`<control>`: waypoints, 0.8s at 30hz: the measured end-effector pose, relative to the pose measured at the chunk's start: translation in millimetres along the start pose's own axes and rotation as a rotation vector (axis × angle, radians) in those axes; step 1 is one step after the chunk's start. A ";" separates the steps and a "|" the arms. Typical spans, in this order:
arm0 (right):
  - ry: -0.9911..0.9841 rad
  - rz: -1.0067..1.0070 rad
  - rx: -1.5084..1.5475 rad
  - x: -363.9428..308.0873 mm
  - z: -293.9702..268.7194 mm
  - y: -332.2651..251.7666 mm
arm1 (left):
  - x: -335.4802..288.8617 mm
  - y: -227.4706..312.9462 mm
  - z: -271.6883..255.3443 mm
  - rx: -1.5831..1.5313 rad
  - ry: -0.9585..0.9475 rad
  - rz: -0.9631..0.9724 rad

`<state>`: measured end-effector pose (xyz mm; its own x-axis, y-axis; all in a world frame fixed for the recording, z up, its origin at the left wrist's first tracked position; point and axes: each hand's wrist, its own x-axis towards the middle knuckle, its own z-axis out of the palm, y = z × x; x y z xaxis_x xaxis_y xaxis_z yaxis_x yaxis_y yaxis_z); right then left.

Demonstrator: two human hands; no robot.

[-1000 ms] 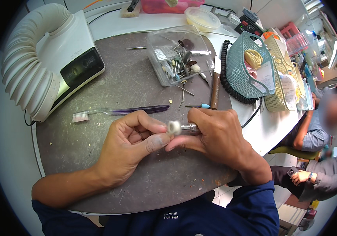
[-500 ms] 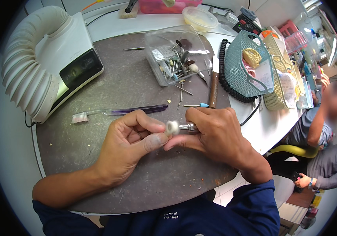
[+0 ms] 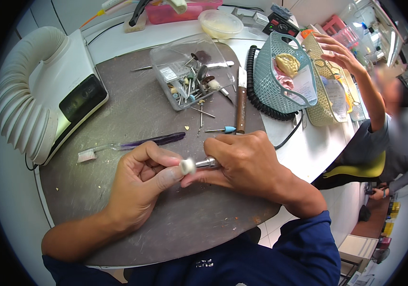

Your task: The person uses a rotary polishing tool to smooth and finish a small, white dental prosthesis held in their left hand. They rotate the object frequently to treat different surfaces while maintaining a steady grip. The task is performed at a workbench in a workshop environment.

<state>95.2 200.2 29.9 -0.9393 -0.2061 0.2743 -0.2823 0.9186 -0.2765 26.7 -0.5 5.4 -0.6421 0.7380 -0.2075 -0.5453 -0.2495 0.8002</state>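
My right hand [image 3: 251, 159] is wrapped around the metal front of a rotary handpiece [image 3: 207, 163]. A white polishing tip [image 3: 188, 166], blurred, sits at the handpiece's end. My left hand [image 3: 142, 178] pinches thumb and forefinger together right beside the tip; whatever small piece lies between them is hidden. The right thumb reaches under the tip to the left thumb. Beyond my left hand lies a toothbrush [image 3: 151, 139] with a purple handle. A blue pointed bur [image 3: 229, 129] and a wooden-handled knife [image 3: 241, 105] lie beyond my right hand.
A clear box [image 3: 163, 90] of burs and polishing discs stands on the grey mat [image 3: 118, 105]. At left is a white unit with a ribbed hose [image 3: 15, 105]. A coiled black cable [image 3: 253, 90] runs beside a blue basket [image 3: 280, 71]. A co-worker's hand [image 3: 337, 50] is over the baskets at right.
The view has shifted, so the bench things sit further left. My hands stay together at the polishing tip. A co-worker's arm at right now stretches over the baskets.
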 end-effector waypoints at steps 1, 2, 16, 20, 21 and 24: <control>-0.001 0.006 0.004 0.2 0.3 -0.9 | -0.1 -1.7 -2.1 -0.015 -0.007 0.013; -0.001 0.012 0.007 0.1 0.1 -1.2 | 0.2 -2.8 -3.4 -0.030 -0.015 0.026; -0.036 0.011 -0.007 0.4 -1.0 -2.9 | 0.5 0.8 -3.3 -0.054 -0.083 0.011; -0.006 0.054 -0.030 1.1 -2.7 -2.6 | -0.2 0.0 -2.5 -0.028 -0.045 -0.003; -0.002 0.044 -0.021 1.2 -1.2 -2.1 | -0.4 1.6 -0.9 -0.012 -0.031 -0.018; -0.024 -0.014 -0.017 0.5 1.7 -2.3 | -1.7 5.5 2.9 0.009 -0.003 -0.037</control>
<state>95.1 197.4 29.1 -0.9396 -0.2272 0.2561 -0.2928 0.9210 -0.2571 26.3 -1.4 11.8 -0.6198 0.7486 -0.2354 -0.5640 -0.2163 0.7969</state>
